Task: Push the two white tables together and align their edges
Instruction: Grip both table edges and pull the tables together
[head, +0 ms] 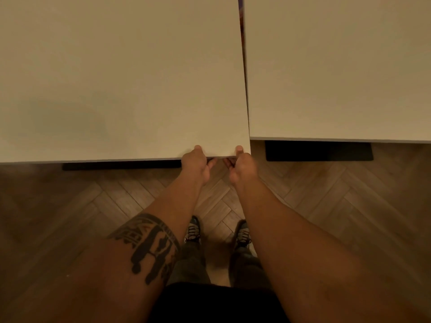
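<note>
Two white tables stand side by side. The left table [116, 78] reaches nearer to me than the right table [338, 66], so their front edges are offset. A thin dark gap runs between their inner sides, wider at the far end. My left hand [194, 165] grips the left table's front edge close to its right corner, thumb on top and fingers underneath. My right hand [241, 167] grips the same edge right at the corner, thumb on top.
Black table feet show under each table's front edge, the left foot [121, 165] and the right foot [318, 151]. Herringbone wood floor [338, 206] lies below. My shoes [193, 229] stand close to the left table's corner.
</note>
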Action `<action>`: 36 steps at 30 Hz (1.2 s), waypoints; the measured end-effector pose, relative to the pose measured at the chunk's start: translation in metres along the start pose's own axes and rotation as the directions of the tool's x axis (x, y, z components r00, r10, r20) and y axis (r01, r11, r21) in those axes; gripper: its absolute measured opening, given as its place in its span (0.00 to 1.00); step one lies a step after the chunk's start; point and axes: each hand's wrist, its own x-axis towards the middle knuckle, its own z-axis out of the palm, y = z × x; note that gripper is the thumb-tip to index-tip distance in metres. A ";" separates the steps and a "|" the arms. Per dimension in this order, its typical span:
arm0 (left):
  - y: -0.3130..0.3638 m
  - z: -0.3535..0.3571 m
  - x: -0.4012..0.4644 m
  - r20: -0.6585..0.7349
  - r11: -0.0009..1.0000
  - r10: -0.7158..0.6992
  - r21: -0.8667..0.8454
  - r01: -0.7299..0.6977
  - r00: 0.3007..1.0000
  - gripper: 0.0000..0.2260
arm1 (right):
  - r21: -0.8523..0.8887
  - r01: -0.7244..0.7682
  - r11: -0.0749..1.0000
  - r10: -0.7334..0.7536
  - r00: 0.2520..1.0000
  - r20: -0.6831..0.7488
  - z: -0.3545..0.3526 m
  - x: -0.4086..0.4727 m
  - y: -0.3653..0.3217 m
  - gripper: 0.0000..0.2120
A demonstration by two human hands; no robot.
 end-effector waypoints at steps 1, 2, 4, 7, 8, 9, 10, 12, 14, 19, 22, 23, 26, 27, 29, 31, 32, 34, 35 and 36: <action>0.001 0.003 0.003 -0.007 1.000 -0.003 -0.009 0.003 1.000 0.11 | -0.001 -0.001 1.000 0.001 1.000 0.003 0.002 0.004 -0.002 0.12; 0.002 0.006 0.005 -0.016 1.000 -0.007 -0.013 0.006 1.000 0.12 | -0.004 -0.005 1.000 0.005 1.000 0.005 0.005 0.006 -0.004 0.08; 0.007 0.012 0.009 -0.030 1.000 -0.007 -0.018 0.007 1.000 0.14 | -0.004 -0.013 1.000 0.013 1.000 0.003 0.011 0.010 -0.008 0.04; 0.018 0.022 0.012 -0.024 1.000 0.000 -0.020 -0.001 1.000 0.11 | -0.010 0.008 1.000 -0.008 1.000 -0.017 0.024 0.014 -0.019 0.05; 0.022 0.025 0.013 -0.016 1.000 0.003 -0.018 -0.004 1.000 0.08 | -0.012 0.013 1.000 -0.014 1.000 -0.023 0.028 0.016 -0.023 0.06; 0.025 0.027 0.014 -0.005 1.000 0.004 -0.021 -0.004 1.000 0.07 | -0.014 0.016 1.000 -0.016 1.000 -0.024 0.031 0.016 -0.026 0.06; 0.028 0.029 0.015 0.008 1.000 0.004 -0.020 -0.004 1.000 0.07 | -0.014 0.015 1.000 -0.016 1.000 -0.021 0.033 0.016 -0.027 0.06; 0.029 0.029 0.017 0.014 1.000 0.015 -0.011 -0.015 1.000 0.07 | -0.013 0.010 1.000 -0.010 1.000 -0.009 0.034 0.017 -0.026 0.06; 0.025 0.028 0.018 0.008 0.999 0.035 0.000 -0.035 0.999 0.10 | -0.014 0.012 1.000 -0.012 1.000 0.003 0.031 0.016 -0.025 0.06; 0.017 0.022 0.018 0.018 0.999 0.049 -0.003 -0.048 0.999 0.07 | 0.013 0.023 1.000 -0.023 0.999 0.034 0.022 0.012 -0.022 0.19; 0.008 0.012 0.016 0.009 0.999 0.042 0.004 -0.042 0.999 0.08 | 0.029 0.015 0.999 -0.016 0.999 0.038 0.011 0.006 -0.011 0.19; 0.004 0.008 0.014 0.008 0.999 0.038 0.011 -0.038 0.999 0.08 | 0.036 0.007 0.999 -0.009 0.999 0.042 0.005 0.004 -0.007 0.20; -0.006 -0.005 0.008 0.000 0.999 0.024 0.035 -0.024 1.000 0.10 | 0.058 -0.014 0.998 0.011 0.999 0.048 -0.009 0.000 0.005 0.19; -0.007 -0.007 0.007 -0.001 0.999 0.021 0.036 -0.021 1.000 0.11 | 0.063 -0.019 0.998 0.015 0.998 0.054 -0.012 0.000 0.007 0.18; -0.006 -0.008 0.006 0.004 0.999 0.024 0.044 -0.024 1.000 0.11 | 0.071 -0.021 0.997 0.017 0.998 0.064 -0.013 0.000 0.007 0.18; -0.006 -0.008 0.007 0.008 0.999 0.029 0.041 -0.030 1.000 0.11 | 0.069 -0.022 0.997 0.018 0.998 0.066 -0.012 0.000 0.008 0.18; -0.007 -0.009 0.006 0.010 0.999 0.028 0.035 -0.029 1.000 0.12 | 0.066 -0.025 0.998 0.021 0.997 0.068 -0.013 -0.001 0.008 0.19; -0.010 -0.012 0.004 0.023 1.000 0.022 0.005 -0.022 1.000 0.15 | 0.048 -0.035 0.998 0.031 0.996 0.088 -0.017 -0.002 0.007 0.19; -0.012 -0.013 0.003 0.034 1.000 0.014 -0.013 -0.013 0.999 0.16 | 0.037 -0.042 0.998 0.038 0.994 0.103 -0.020 -0.002 0.006 0.18; -0.013 -0.013 0.003 0.051 1.000 0.003 -0.013 -0.002 0.999 0.16 | 0.021 -0.049 0.999 0.046 0.992 0.120 -0.022 -0.002 0.004 0.17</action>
